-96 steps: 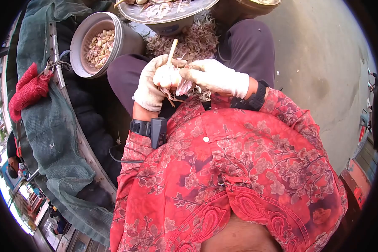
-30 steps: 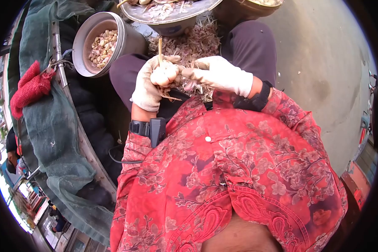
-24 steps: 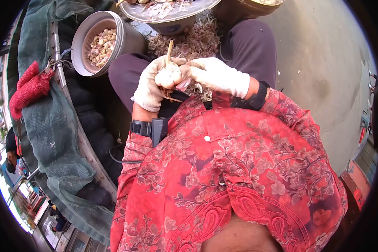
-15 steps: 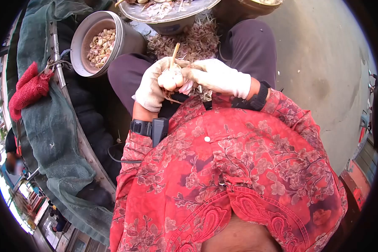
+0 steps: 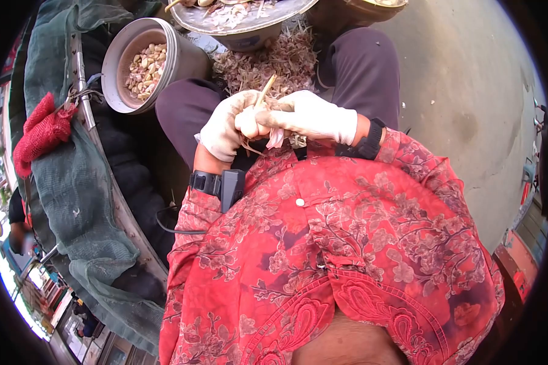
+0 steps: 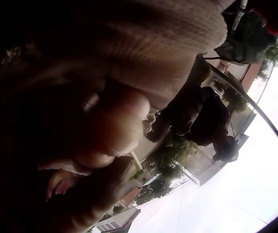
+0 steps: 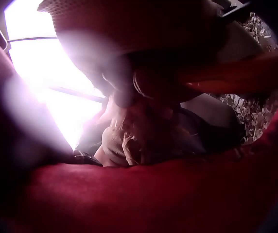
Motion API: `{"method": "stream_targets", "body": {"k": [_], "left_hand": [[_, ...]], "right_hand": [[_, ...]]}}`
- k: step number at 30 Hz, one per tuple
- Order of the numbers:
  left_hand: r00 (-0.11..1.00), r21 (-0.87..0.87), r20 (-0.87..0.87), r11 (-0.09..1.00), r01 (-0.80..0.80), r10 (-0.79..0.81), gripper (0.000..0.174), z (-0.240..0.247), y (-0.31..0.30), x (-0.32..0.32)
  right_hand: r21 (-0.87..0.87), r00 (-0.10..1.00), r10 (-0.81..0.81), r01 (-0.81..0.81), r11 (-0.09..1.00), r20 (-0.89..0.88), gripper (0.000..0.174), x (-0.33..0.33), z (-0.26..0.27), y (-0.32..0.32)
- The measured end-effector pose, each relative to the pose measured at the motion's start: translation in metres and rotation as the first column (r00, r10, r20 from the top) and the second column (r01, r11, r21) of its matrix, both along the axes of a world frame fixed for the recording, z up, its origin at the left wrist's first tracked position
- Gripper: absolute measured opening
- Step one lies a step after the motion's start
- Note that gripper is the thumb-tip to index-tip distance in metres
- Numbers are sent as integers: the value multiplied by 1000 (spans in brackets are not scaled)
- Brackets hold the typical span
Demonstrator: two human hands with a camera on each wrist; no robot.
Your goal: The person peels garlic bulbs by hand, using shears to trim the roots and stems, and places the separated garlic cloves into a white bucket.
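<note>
A garlic bulb (image 5: 248,123) with a stalk (image 5: 266,88) tilted up and to the right is held in front of the lap. My left hand (image 5: 221,129), in a white knit glove, grips it from the left side. From the right, my gloved right hand (image 5: 316,115) pinches at the bulb with thumb and fingers. A pinkish flap of papery skin (image 5: 276,137) hangs below the right fingers. In the dim left wrist view, pale cloves (image 6: 122,127) bulge between the gloved fingers. The right wrist view is dark and blurred around the fingers.
A white bucket (image 5: 111,76) of loose garlic cloves (image 5: 146,70) stands left of the knees. Ahead is a wide basin (image 5: 249,27) with garlic and skins, beside another container (image 5: 377,7). Peelings (image 5: 268,67) pile between the legs. Green netting (image 5: 85,213) drapes over a rail at left.
The stalk has tipped further right, and the bulb has moved slightly rightward and down. The right fingers have shifted over the bulb's right side. A pinkish skin flap now hangs lower.
</note>
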State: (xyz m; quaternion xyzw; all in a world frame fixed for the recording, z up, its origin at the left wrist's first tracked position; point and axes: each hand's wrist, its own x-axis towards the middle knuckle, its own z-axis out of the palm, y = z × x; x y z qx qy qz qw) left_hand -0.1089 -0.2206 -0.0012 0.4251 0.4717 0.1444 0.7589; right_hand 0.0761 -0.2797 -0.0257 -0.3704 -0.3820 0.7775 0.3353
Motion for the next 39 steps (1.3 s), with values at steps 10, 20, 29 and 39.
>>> {"method": "stream_targets", "body": {"k": [10,20,29,39], "left_hand": [[987,-97,121,991,-92,103,32,0,10,-8],[945,-241,254,960,-143,205,36,3,35,-12],[939,-225,234,954,-199,251,37,-2,30,-20],[935,-212,259,959,-190,243,32,-14,24,-25]], "right_hand": [[282,932,-35,-72,957,360,53,-6,8,0],[386,827,24,-287,876,561,42,2,18,-2],[207,965,-99,48,977,245,39,0,-8,17],[177,982,-66,34,984,180,42,-1,-4,16]]}}
